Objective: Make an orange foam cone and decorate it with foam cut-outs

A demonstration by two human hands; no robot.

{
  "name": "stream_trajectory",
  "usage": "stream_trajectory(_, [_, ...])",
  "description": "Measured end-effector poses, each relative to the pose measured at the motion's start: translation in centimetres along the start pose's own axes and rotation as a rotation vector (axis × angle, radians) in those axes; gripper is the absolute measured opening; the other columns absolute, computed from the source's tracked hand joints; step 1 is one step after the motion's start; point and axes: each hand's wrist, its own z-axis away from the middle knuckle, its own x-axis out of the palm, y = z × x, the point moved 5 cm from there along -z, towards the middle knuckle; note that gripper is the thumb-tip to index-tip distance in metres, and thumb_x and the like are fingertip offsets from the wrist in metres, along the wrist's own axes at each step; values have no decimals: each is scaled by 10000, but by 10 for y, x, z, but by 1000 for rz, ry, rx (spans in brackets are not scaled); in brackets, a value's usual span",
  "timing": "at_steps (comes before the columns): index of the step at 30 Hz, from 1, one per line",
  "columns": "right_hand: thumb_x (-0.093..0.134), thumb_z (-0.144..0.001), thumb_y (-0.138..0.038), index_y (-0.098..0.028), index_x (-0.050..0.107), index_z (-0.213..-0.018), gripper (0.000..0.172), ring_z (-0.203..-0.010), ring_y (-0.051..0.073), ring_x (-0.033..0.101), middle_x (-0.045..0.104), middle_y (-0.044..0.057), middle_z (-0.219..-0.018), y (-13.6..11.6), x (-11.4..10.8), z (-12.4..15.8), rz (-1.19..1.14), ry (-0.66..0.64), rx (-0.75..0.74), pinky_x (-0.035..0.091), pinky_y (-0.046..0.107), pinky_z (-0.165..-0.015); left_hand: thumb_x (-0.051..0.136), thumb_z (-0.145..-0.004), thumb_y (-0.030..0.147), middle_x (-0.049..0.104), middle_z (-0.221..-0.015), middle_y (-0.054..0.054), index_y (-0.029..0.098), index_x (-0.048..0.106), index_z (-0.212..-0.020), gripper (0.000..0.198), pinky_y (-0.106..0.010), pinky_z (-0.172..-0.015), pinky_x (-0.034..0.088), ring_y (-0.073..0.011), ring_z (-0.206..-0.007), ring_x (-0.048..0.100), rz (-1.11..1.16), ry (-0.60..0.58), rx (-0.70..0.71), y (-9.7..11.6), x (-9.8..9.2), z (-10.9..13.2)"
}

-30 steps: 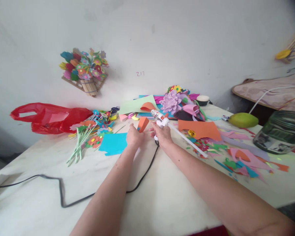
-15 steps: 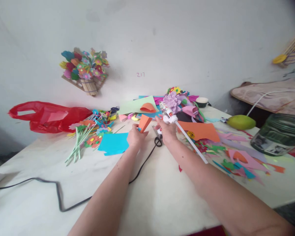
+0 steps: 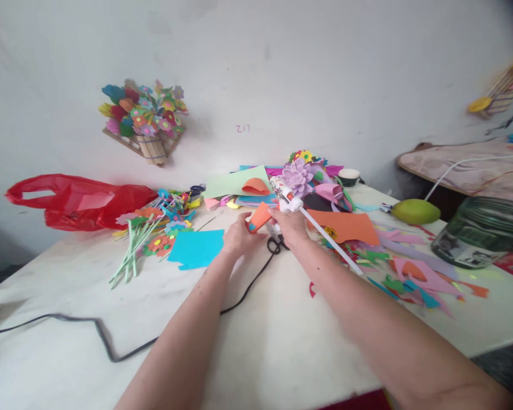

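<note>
My left hand (image 3: 237,236) is closed around an orange foam piece (image 3: 260,215) that looks folded or rolled, with a small blue spot near its lower end. My right hand (image 3: 292,226) grips a white glue gun (image 3: 287,196), from whose back a long white glue stick (image 3: 331,242) sticks out. The fingertips of the right hand are at the foam's upper right edge; whether they pinch it is unclear. Black-handled scissors (image 3: 274,245) lie just below the two hands. A bright blue foam sheet (image 3: 199,249) rests left of my left hand.
A black cord (image 3: 106,341) runs across the table. At the left are a red plastic bag (image 3: 94,202), foam flowers (image 3: 159,245) and pale green stems (image 3: 130,253). Orange foam (image 3: 346,226), scraps (image 3: 414,279), a green ball-like object (image 3: 415,211) and a glass jar (image 3: 474,233) lie to the right.
The orange foam piece has tilted and moved right, towards my right hand. The fingers of my right hand have come up to its edge. The glue gun has shifted slightly left.
</note>
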Motion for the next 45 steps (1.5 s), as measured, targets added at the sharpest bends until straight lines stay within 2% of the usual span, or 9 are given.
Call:
stream_trajectory(2, [679,-568,-268,-173,585,-872,331,-534,107,560,609,-23,-672,1,-2,-3,-6,-1,-2,454,214,-480,738,-580,454,642,-969,-64,195,474,-1226,744,-293,-736,440,-200,-848,605,217,-97,13,-5,-2,-2])
stream_trajectory(5, [682,-563,-272,-172,588,-866,333,-549,108,562,602,-26,-666,4,-4,-6,-28,-6,15,466,218,-498,571,-685,615,648,-956,-82,148,540,-1145,656,-281,-691,459,-179,-777,613,519,-212,-14,-13,-4,-2])
stream_trajectory(9, [693,-555,-272,-169,603,-871,344,-518,92,532,587,-35,-662,4,-4,-5,-32,12,16,476,220,-505,497,-706,669,672,-813,-88,120,611,-967,619,-277,-619,468,-159,-626,609,651,-296,-86,-17,-4,0])
stream_trajectory(16, [700,-562,-273,-162,624,-881,346,-495,90,514,580,-37,-635,2,-3,-3,-24,9,-8,469,221,-498,687,-607,561,685,-737,-88,127,598,-835,498,-216,-465,406,-134,-536,596,666,-377,-199,-7,-1,8])
stream_trajectory(23, [686,-571,-273,-168,631,-908,357,-525,94,533,599,-26,-683,3,0,-1,-20,-16,9,477,220,-514,659,-631,584,662,-694,-74,140,567,-833,496,-211,-446,394,-124,-504,577,693,-392,-200,-15,4,6])
stream_trajectory(27, [680,-571,-271,-168,632,-906,353,-522,98,531,590,-30,-661,4,-1,-2,-22,-18,8,476,224,-511,499,-725,650,659,-915,-86,184,532,-1047,567,-235,-569,457,-147,-685,624,713,-258,-101,-12,-7,3])
stream_trajectory(31, [690,-566,-276,-172,631,-891,346,-516,100,528,586,-30,-654,4,-1,-2,-16,-15,4,476,225,-500,553,-700,620,619,-1056,-83,187,540,-1049,556,-237,-673,461,-168,-886,599,625,-206,14,-8,-16,3])
stream_trajectory(38, [677,-572,-279,-175,618,-880,331,-495,97,522,586,-33,-642,2,0,-1,27,-18,2,483,228,-506,512,-635,729,678,-787,-93,134,624,-834,637,-268,-625,456,-187,-712,620,484,-364,-92,-18,-8,2])
stream_trajectory(45, [681,-568,-273,-166,610,-875,333,-506,100,532,602,-25,-658,5,3,0,-1,-39,0,467,225,-492,648,-598,632,688,-690,-77,146,623,-782,521,-270,-575,467,-163,-589,616,621,-480,-149,-17,0,7])
